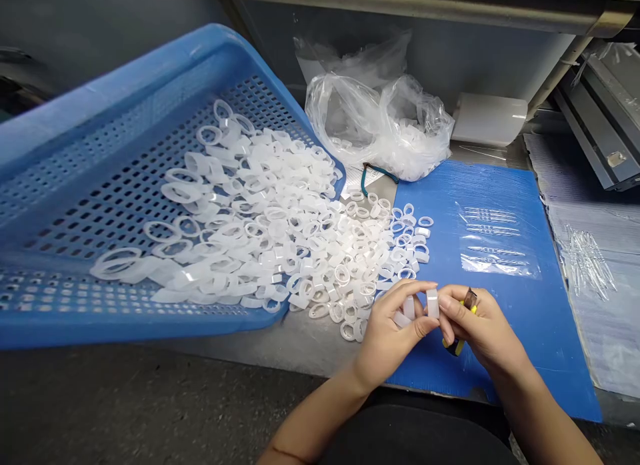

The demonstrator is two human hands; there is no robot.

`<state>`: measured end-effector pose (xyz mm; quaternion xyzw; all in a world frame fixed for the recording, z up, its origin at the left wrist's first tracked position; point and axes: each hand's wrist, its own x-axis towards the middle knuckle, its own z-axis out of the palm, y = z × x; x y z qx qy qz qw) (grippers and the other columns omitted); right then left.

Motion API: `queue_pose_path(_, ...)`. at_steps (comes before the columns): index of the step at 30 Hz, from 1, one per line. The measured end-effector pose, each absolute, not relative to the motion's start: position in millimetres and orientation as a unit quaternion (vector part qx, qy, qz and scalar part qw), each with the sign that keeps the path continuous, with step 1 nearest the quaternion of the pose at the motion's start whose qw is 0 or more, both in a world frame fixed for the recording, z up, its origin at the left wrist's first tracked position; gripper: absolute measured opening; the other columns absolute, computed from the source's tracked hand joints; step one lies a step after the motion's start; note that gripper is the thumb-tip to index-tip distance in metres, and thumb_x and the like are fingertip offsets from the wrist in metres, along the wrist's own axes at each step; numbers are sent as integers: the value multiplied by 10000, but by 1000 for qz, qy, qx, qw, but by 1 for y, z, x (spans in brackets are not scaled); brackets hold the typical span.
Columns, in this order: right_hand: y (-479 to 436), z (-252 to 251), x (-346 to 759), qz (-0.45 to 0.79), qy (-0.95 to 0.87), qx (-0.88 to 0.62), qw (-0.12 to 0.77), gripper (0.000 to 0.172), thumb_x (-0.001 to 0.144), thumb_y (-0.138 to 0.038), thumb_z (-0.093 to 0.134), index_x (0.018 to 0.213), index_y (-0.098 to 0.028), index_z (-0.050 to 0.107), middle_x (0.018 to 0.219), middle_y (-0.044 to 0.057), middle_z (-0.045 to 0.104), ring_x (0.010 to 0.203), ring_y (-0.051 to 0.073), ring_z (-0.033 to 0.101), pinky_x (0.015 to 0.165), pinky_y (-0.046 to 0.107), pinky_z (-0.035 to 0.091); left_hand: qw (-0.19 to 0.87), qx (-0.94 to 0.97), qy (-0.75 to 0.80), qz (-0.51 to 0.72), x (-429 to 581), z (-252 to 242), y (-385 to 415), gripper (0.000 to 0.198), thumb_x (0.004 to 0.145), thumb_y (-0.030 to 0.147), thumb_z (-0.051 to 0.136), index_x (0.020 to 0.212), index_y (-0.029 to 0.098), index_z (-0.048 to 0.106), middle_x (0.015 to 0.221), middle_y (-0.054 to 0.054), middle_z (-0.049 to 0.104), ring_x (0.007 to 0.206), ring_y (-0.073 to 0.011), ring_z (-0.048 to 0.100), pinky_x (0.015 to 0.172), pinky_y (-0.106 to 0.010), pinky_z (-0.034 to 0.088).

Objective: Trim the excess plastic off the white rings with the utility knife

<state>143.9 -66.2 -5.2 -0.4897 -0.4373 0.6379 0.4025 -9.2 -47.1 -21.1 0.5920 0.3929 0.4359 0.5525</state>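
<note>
My left hand [387, 335] and my right hand [483, 328] meet over a blue corrugated plastic sheet [540, 332]. Between their fingertips is a white translucent plastic ring [433, 304]. My left fingers also hold further white rings [409, 308], partly hidden. My right hand grips a small tool with a yellow handle [457, 345], its dark tip [470, 298] showing above my fingers. A large pile of white plastic rings [280, 232] spreads from a tilted blue perforated basket [150, 72] onto the bench, ending just left of my left hand.
Behind the sheet lies a clear plastic bag [380, 128] with white pieces inside. Teal-handled pliers [377, 175] rest on paper. Clear strips in a film [493, 242] lie on the sheet. Clear slender pieces [585, 262] lie to the right, below a metal rack [605, 125].
</note>
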Motion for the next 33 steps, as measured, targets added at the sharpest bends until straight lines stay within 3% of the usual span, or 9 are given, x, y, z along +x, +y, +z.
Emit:
queue_pose_path(6, -71, 3, 140, 499, -523, -564, 398, 442, 916, -473, 517, 584, -183, 494, 497, -45, 447, 475, 97, 386, 489, 228, 306, 465, 653, 370, 470, -7, -24, -52, 235, 814, 252, 700, 1044, 203, 694, 911, -62, 677, 644, -120, 571, 645, -251, 510)
queue_pose_path(12, -70, 0, 143, 579, -482, -522, 401, 476, 932, -540, 445, 614, -190, 497, 481, -35, 473, 416, 90, 350, 420, 222, 297, 460, 649, 382, 470, -9, -23, -51, 283, 809, 355, 699, 1035, 186, 680, 784, -35, 639, 693, -148, 600, 692, -272, 516)
queue_pose_path(18, -67, 8, 139, 487, -533, -559, 408, 390, 873, -487, 559, 627, -191, 499, 530, -48, 450, 478, 95, 371, 459, 217, 315, 366, 701, 368, 490, -7, -25, -55, 269, 827, 228, 687, 1091, 199, 644, 845, -39, 641, 659, -130, 595, 637, -250, 519)
queue_pose_path(22, -68, 7, 136, 453, -538, -583, 406, 461, 899, -500, 507, 562, -200, 417, 506, -53, 384, 481, 95, 341, 462, 223, 288, 303, 733, 338, 506, -3, -27, -59, 332, 842, 156, 656, 1165, 205, 594, 869, -44, 630, 656, -122, 600, 634, -238, 523)
queue_pose_path(26, -67, 1, 136, 476, -504, -582, 424, 545, 911, -587, 430, 522, -212, 356, 470, -58, 327, 441, 92, 308, 432, 225, 273, 321, 734, 343, 491, -4, -26, -59, 301, 850, 219, 656, 1146, 199, 602, 852, -41, 629, 615, -117, 585, 621, -249, 526)
queue_pose_path(29, -66, 1, 137, 497, -508, -566, 418, 529, 880, -602, 479, 536, -206, 410, 472, -54, 374, 444, 93, 328, 434, 221, 289, 335, 724, 353, 489, -5, -26, -58, 282, 850, 251, 661, 1123, 196, 615, 824, -30, 619, 620, -117, 586, 615, -245, 525)
queue_pose_path(33, -66, 7, 135, 465, -543, -569, 407, 426, 837, -532, 596, 605, -197, 472, 517, -53, 430, 485, 97, 365, 455, 215, 300, 291, 733, 366, 494, -4, -27, -59, 281, 869, 163, 618, 1147, 202, 598, 857, -43, 629, 732, -142, 624, 659, -246, 529)
